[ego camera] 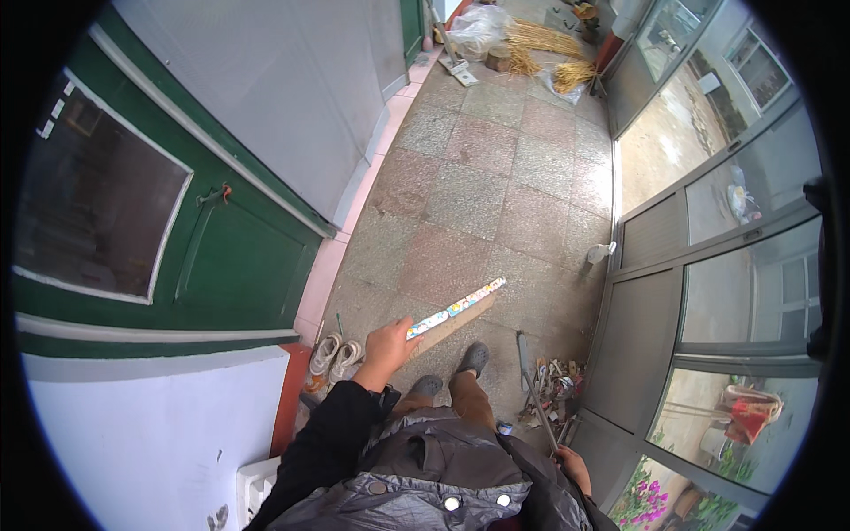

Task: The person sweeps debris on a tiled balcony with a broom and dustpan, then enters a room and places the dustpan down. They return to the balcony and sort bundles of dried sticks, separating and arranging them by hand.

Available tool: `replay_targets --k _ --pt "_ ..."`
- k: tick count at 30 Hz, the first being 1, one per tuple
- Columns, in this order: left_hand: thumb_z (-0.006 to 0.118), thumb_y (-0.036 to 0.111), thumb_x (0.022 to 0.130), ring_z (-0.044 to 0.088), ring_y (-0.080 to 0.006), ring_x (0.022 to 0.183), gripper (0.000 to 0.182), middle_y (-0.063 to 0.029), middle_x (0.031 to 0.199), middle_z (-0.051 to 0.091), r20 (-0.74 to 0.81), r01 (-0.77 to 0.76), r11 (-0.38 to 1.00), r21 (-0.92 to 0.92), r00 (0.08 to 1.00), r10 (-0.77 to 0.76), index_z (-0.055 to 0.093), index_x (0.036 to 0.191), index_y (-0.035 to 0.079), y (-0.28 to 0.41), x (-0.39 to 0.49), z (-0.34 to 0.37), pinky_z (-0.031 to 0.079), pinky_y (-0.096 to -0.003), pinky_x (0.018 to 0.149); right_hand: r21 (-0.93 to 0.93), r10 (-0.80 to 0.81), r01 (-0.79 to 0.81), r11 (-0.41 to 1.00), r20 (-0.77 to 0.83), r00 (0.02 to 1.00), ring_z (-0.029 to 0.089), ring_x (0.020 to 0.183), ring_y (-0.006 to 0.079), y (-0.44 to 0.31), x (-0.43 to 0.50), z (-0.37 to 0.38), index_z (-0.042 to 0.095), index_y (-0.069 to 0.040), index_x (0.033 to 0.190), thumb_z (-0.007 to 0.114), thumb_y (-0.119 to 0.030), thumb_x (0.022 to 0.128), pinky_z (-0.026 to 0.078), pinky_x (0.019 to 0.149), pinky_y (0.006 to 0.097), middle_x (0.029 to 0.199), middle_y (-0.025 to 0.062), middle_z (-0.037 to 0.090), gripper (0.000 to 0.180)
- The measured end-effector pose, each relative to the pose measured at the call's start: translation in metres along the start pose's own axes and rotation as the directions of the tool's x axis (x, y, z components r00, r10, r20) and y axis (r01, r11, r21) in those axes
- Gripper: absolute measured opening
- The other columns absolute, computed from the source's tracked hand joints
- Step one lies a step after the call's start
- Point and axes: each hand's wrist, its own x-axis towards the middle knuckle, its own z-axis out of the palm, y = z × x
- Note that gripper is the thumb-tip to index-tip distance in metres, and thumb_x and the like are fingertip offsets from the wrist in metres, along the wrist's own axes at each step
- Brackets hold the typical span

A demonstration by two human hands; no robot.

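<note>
My left hand [392,345] is closed on one end of a long, thin box or board with a colourful patterned edge [458,307] and a plain brown side, held out over the tiled floor. Down at the lower right, my right hand [572,464] grips a long grey handle [541,411]. That handle runs to a flat, narrow grey head [522,352] resting on the floor, possibly a squeegee or broom. Beside it lies a heap of mixed litter [558,391]. What kind of tool it is, I cannot tell for certain.
White shoes [335,355] stand by the green door [246,265] at left. A white spray bottle [601,252] is near the glazed frame at right. Farther off are a mop [461,73], straw bundles [544,38] and plastic bags [479,30]. A small can [505,428] lies near my feet.
</note>
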Motion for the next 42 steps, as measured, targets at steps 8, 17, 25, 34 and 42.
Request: replay_targets --k 8,17,25,34,42 --pt "0.068 0.034 0.079 0.064 -0.0343 0.077 0.032 -0.0143 0.082 0.065 -0.084 0.304 0.950 0.074 0.951 -0.297 0.055 0.095 0.009 -0.017 0.009 -0.003 0.049 -0.0453 0.062 -0.512 -0.146 0.231 0.827 0.201 0.969 0.052 0.054 0.0160 -0.093 0.054 -0.025 0.044 -0.004 0.134 0.048 -0.008 0.088 0.043 0.049 0.0279 0.077 0.0095 0.057 0.047" --pt "0.070 0.032 0.079 0.064 -0.0324 0.083 0.037 -0.0130 0.090 0.064 -0.159 0.507 0.860 -0.053 0.846 -0.509 0.052 0.101 0.009 -0.027 -0.012 0.003 0.050 -0.0437 0.064 -0.705 -0.051 0.096 0.702 0.085 0.995 0.057 0.061 0.0172 -0.219 0.060 0.022 0.048 -0.002 0.131 0.049 -0.013 0.092 0.046 0.051 0.0267 0.078 0.0110 0.060 0.041" --pt "0.066 0.033 0.081 0.064 -0.0327 0.084 0.041 -0.0140 0.092 0.065 -0.156 0.610 0.783 -0.123 0.767 -0.622 0.056 0.113 0.009 -0.050 -0.040 -0.007 0.051 -0.0430 0.067 -0.868 0.000 0.216 0.446 0.241 0.970 0.051 0.046 0.0190 -0.302 0.067 0.110 0.051 -0.006 0.088 0.048 -0.020 0.092 0.041 0.040 0.0312 0.062 0.0080 0.054 0.015" --pt "0.067 0.034 0.079 0.063 -0.0316 0.077 0.030 -0.0089 0.080 0.062 -0.226 0.557 0.827 -0.071 0.799 -0.557 0.053 0.093 0.011 -0.104 -0.009 -0.050 0.049 -0.0435 0.061 -0.842 0.007 0.274 0.465 0.313 0.950 0.058 0.081 0.0178 -0.371 0.065 0.226 0.064 -0.004 0.102 0.058 -0.031 0.091 0.047 0.071 0.0316 0.091 0.0063 0.064 0.030" --pt "0.066 0.032 0.079 0.063 -0.0319 0.075 0.030 -0.0088 0.082 0.062 -0.226 0.411 0.910 -0.061 0.882 -0.414 0.055 0.099 0.013 -0.144 0.059 -0.096 0.051 -0.0439 0.061 -0.730 -0.015 0.242 0.639 0.303 0.953 0.042 0.051 0.0062 -0.406 0.032 0.352 0.058 -0.010 0.087 0.056 -0.022 0.092 0.032 0.044 0.0201 0.062 -0.0056 0.046 0.013"
